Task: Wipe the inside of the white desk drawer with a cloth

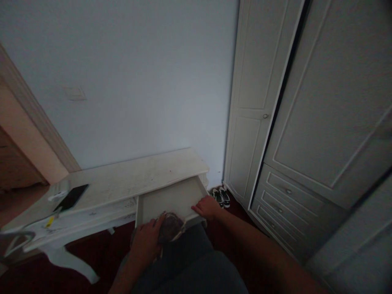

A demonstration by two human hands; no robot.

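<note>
A drawer (pixel 168 200) of the white table (pixel 134 173) is pulled out towards me. My left hand (pixel 148 239) is closed around a crumpled brownish cloth (pixel 172 227) at the drawer's front left edge. Part of that cloth is hidden under the fingers and hangs over the front. At the drawer's front right corner, my right hand (pixel 208 207) grips the rim, with its fingers curled over it. The bare pale bottom of the drawer shows between the hands.
A dark phone (pixel 72 197) and a small white object (pixel 59 190) lie at the table's left end. A yellow tag (pixel 49 221) hangs on its front. Black-and-white shoes (pixel 221 197) stand on the dark red floor by the white wardrobe (pixel 251 122).
</note>
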